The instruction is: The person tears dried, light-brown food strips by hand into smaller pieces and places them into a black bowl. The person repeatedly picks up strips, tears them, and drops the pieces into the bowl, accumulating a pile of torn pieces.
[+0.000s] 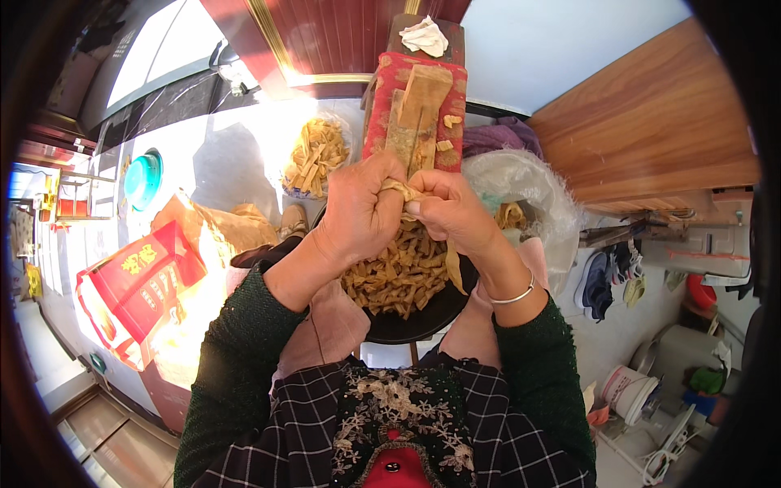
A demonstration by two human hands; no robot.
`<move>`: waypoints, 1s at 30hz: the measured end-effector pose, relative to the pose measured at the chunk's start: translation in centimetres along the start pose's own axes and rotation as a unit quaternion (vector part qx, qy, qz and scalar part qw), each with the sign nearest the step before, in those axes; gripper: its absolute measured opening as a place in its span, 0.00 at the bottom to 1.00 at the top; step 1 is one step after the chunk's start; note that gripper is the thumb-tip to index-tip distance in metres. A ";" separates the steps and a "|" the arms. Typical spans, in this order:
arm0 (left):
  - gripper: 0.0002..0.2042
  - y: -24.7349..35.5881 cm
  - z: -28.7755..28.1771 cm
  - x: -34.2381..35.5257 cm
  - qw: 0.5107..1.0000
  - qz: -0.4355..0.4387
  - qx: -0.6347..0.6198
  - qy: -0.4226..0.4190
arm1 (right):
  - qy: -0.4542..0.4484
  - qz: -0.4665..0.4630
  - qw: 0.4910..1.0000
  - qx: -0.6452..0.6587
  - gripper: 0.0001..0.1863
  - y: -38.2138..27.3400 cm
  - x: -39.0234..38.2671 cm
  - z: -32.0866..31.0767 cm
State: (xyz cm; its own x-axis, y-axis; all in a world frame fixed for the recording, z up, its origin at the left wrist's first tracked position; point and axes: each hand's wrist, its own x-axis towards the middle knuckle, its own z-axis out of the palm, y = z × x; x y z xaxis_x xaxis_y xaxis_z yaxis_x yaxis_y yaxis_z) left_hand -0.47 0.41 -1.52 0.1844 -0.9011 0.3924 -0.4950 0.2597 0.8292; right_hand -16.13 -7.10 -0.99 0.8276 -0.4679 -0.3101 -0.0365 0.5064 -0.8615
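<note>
Between my two hands a soft yellow-brown strip is stretched and twisted. Its kind I cannot tell. My left hand is closed around one end, fingers curled inward. The other end is pinched between the thumb and fingers of my right hand, and a loose length hangs below that hand. Right under them stands a round black basin, heaped with short, twisted yellow-brown pieces. A wooden block rests on a board on the red cloth covering a bench just beyond my hands.
An open bag of pale strips stands left of the bench. A white woven sack is at the right, near a wooden panel. At the left are a red bag and a turquoise basin. Shoes lie at the right.
</note>
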 end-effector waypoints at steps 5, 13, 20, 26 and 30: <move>0.02 -0.9 -0.1 0.2 0.956 -0.238 -0.164 -0.043 | 0.096 -0.245 0.937 -0.228 0.07 1.6 0.4 0.2; 0.04 1.0 -0.8 0.7 0.987 -0.161 0.017 -0.008 | -0.112 -0.053 0.964 0.235 0.08 1.4 0.4 -1.5; 0.11 0.7 -2.4 1.1 0.990 -0.025 0.016 -0.139 | 0.002 -0.085 0.989 0.120 0.07 1.4 0.6 -0.5; 0.17 0.5 -3.0 1.0 0.853 -0.233 -0.418 -0.207 | -0.013 -0.106 0.985 0.137 0.08 0.1 -0.5 0.3; 0.18 1.0 -4.2 0.1 0.750 -0.218 -0.601 -0.167 | -0.004 -0.232 0.973 -0.003 0.08 -1.6 -1.9 -1.3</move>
State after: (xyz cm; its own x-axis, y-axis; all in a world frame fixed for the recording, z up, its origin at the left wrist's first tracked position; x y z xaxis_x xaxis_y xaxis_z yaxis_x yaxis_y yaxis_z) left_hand 2.62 2.06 1.04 -0.2165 -0.9760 0.0234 0.7117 -0.1413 0.6881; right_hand -18.34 -7.92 0.46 0.7606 -0.6389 0.1152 0.3383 0.2387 -0.9102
